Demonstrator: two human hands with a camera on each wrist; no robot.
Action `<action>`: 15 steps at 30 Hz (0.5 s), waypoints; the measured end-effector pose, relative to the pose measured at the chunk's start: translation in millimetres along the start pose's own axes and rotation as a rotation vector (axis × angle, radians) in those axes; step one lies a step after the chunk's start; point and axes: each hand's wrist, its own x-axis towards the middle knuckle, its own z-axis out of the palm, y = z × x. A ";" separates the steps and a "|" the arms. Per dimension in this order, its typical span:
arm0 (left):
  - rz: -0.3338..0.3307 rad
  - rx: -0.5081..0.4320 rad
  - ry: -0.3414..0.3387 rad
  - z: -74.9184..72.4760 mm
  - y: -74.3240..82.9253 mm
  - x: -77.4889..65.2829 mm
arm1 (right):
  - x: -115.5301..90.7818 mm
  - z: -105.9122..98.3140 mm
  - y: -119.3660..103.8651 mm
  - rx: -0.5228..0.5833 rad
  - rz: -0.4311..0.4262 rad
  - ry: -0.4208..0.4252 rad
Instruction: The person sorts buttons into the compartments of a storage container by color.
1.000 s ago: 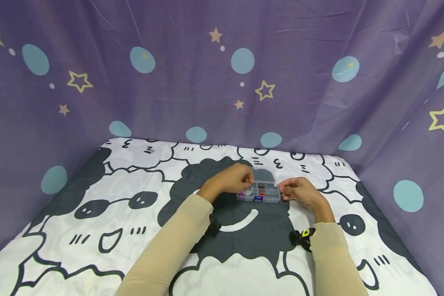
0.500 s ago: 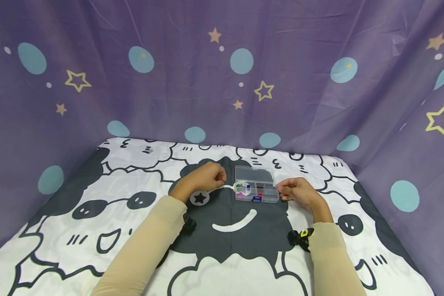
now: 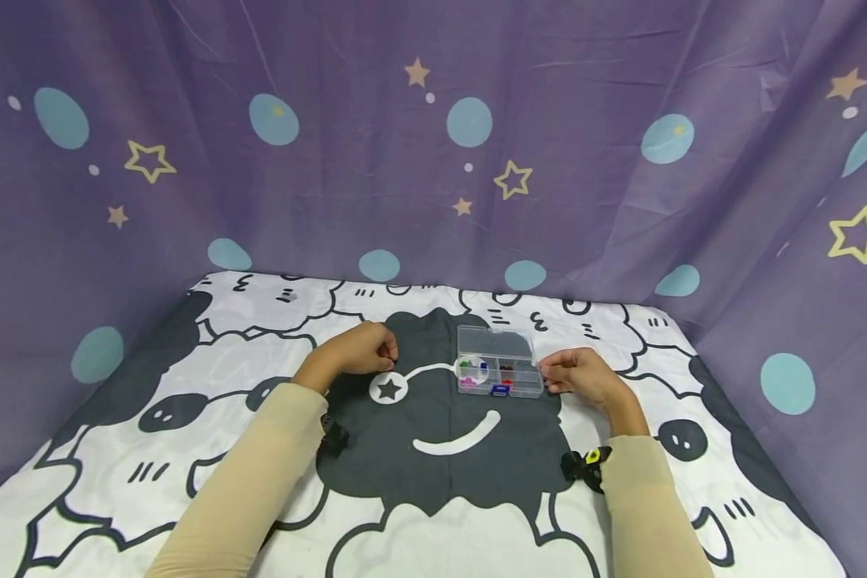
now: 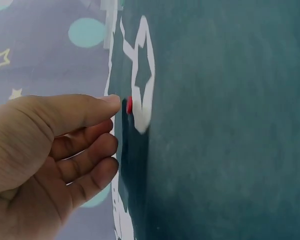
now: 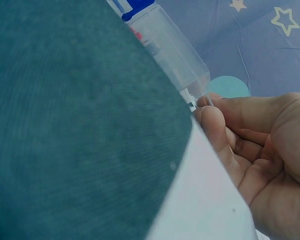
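A clear plastic compartment box (image 3: 527, 377) with its lid (image 3: 502, 343) raised stands on the cloth. My right hand (image 3: 580, 376) grips its right end; in the right wrist view, thumb and finger pinch the corner. The box has a blue latch (image 3: 501, 391) in front. Inside lie small green, blue, pink and red pieces. Left of the box, my left hand (image 3: 364, 348) hovers near the cloth's printed star with nothing visibly held. In the left wrist view, a small red piece (image 4: 129, 105) lies on the cloth, just beyond the thumb tip and apart from it.
A white cloth with dark printed cartoon sheep (image 3: 433, 474) covers the table. Behind it hangs a purple curtain (image 3: 376, 193) with stars and blue ovals. Each wrist wears a black strap (image 3: 585, 468).
My left hand has moved left, from above the box to beside the printed star. My right hand has stayed at the box's right end.
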 end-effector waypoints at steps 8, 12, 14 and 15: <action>-0.002 -0.004 -0.017 0.0 -6.3 -2.4 | -1.0 1.0 -1.2 0.008 -0.001 -0.009; -0.022 0.008 -0.026 3.4 -6.7 0.7 | -1.6 1.5 -1.4 0.006 0.008 -0.002; -0.033 0.022 -0.021 3.8 -6.7 1.0 | -2.1 1.7 -1.7 0.004 0.007 -0.004; -0.037 0.029 -0.017 3.8 -6.5 1.0 | -2.3 1.8 -1.9 0.004 0.007 -0.003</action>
